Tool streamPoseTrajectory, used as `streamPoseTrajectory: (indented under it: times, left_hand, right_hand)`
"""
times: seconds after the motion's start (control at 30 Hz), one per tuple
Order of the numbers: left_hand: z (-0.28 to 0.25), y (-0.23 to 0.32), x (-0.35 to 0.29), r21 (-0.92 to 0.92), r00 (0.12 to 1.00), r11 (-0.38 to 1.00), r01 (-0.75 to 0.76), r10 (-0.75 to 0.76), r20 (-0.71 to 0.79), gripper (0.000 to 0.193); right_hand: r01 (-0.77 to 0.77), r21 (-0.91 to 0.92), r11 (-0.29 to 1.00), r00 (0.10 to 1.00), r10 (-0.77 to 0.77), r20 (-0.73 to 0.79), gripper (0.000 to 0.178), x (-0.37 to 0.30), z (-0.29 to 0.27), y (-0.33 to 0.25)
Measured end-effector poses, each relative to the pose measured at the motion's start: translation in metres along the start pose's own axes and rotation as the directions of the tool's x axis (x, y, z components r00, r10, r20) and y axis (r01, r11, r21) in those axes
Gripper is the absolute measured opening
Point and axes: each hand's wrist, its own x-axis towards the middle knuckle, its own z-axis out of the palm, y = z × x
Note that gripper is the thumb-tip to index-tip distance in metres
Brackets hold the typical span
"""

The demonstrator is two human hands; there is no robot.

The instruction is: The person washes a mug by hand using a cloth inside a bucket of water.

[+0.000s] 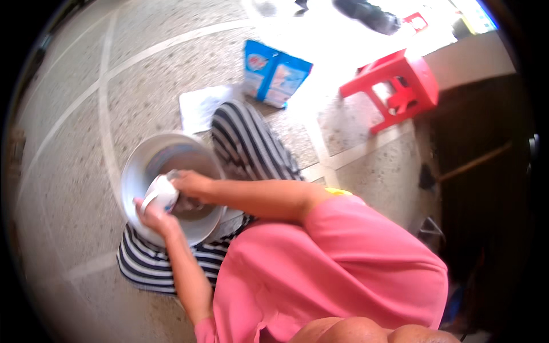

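Observation:
A white mug with a looped handle and a small blue mark is tilted over a pale bucket. My left hand is closed round the mug's lower left side, by the handle. Against the mug's other side, my right hand has its fingers bent round something greyish that I cannot make out. Both hands are over the bucket's opening, and dull, brownish-grey contents show below them. The bucket stands between my legs in black-and-white striped trousers.
A blue packet stands on the speckled floor beyond my knee, beside a white sheet or cloth. A red plastic stool lies tipped on its side to the right. Farther right is a dark recess with a stick.

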Motion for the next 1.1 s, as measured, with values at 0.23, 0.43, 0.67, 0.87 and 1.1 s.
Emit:
streamPoseTrajectory:
  times: [0.23,0.43,0.67,0.87,1.1]
  left_hand:
    - [0.014,0.008,-0.009,-0.074,0.997,0.994,0.079,-0.079,-0.008,0.039]
    - [0.007,0.012,-0.005,-0.086,0.944,0.942,0.323,-0.314,0.102,0.036]
    - [0.023,0.016,-0.027,-0.16,0.641,0.67,0.725,-0.572,0.512,0.039]
    - [0.009,-0.005,-0.011,-0.243,0.578,0.601,0.762,-0.461,0.673,0.036]
    - [0.008,-0.001,0.007,-0.444,0.789,0.652,0.615,-0.517,0.332,0.035]
  right_hand:
    - [0.161,0.129,0.978,0.979,-0.142,-0.146,0.043,-0.007,0.002,0.035]
    - [0.153,0.064,0.986,0.985,-0.147,-0.091,0.042,-0.011,0.003,0.011]
    - [0.265,0.29,0.919,0.961,-0.275,-0.007,0.037,0.001,-0.002,-0.011]
    - [0.089,0.298,0.951,0.98,-0.136,0.143,0.036,0.01,-0.005,-0.007]
    - [-0.004,0.176,0.984,1.0,0.006,-0.009,0.038,0.003,0.004,0.031]
